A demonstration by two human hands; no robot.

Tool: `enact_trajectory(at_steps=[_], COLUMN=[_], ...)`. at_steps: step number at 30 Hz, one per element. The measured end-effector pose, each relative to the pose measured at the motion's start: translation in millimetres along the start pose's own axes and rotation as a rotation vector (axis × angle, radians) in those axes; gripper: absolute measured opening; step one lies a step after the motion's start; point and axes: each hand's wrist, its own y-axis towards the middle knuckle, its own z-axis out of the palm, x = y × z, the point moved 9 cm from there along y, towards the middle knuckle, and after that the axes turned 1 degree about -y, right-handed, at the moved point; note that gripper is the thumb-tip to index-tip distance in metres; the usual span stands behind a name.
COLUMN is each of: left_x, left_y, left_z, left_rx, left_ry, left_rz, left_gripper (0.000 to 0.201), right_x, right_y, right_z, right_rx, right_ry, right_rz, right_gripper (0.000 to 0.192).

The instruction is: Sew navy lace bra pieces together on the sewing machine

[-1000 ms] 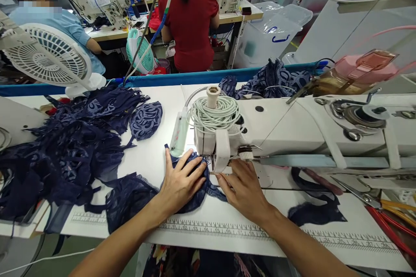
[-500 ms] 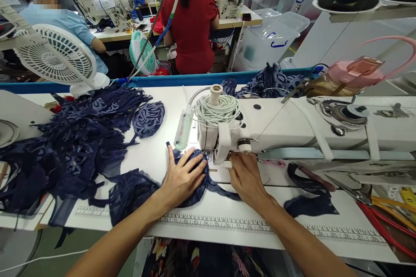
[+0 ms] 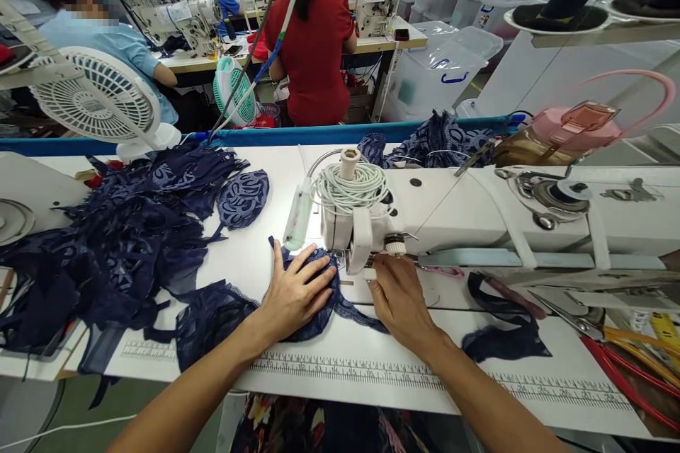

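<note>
My left hand [image 3: 300, 290] lies flat with fingers spread on a navy lace bra piece [image 3: 321, 322], pressing it to the table left of the needle area. The bra piece's second cup [image 3: 210, 318] spreads out to the left of my wrist. On the right, my right hand [image 3: 398, 294] reaches under the head of the sewing machine [image 3: 451, 198], its fingers curled behind the presser area. Its fingertips are hidden, so what they grip, if anything, does not show. A narrow navy lace strip [image 3: 361, 315] runs from the cup toward my right hand.
A heap of navy lace pieces [image 3: 122, 241] covers the left of the table, with one loose cup [image 3: 243, 199] beside it. Scissors with red handles [image 3: 621, 368] and a navy scrap [image 3: 504, 340] lie at right. A fan [image 3: 98, 95] stands behind; co-workers sit beyond.
The view has shifted slightly. Both hands keep nearly the same places on the cloth and at the machine, and the bra piece has barely moved.
</note>
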Motion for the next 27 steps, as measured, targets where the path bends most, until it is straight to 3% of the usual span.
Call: enact_trajectory(at_steps=[7,11,15,18,20,23,25,27], left_x=[6.9,-13.6,-37.9,-26.0,-10.8,-1.6,-7.9,-13.0], left_y=[4.6,-1.0,-31.0,-51.9,-57.1,-52.0,-45.2,-38.5], left_z=[2.4,-8.3,-9.0,-10.3,-11.3,-11.5,-10.7,-8.4], left_rx=[0.034,0.001,0.002,-0.06,-0.094,-0.118,-0.132,-0.128], left_ry=[0.001,0.061,0.005,-0.04,-0.064,-0.038,-0.016,-0.034], left_rz=[0.052,0.056,-0.036,-0.136,-0.16,-0.088,0.005,0.039], left_gripper=[0.031,0.032,0.054,0.044,0.042,0.041,0.034,0.029], right_x=[3.5,7.7,8.7,16.6,32.9,58.8,70.0,65.3], right_y=[1.1,-1.6,-31.2,-68.6,-92.2,-109.8,-100.8,-75.4], right_z=[1.1,-2.6,-16.3,-33.4,-37.9,-31.0,-23.9,-13.8], right_rx=[-0.023,0.108,0.287,0.299,0.379,0.678,0.815,0.811], right_ry=[-0.026,-0.116,-0.38,-0.512,-0.402,-0.076,0.078,0.127], right_rz=[-0.052,-0.084,-0.127,-0.148,-0.182,-0.154,-0.137,-0.103], right_gripper=[0.018,0.017,0.017,0.026,0.031,0.028,0.019,0.017])
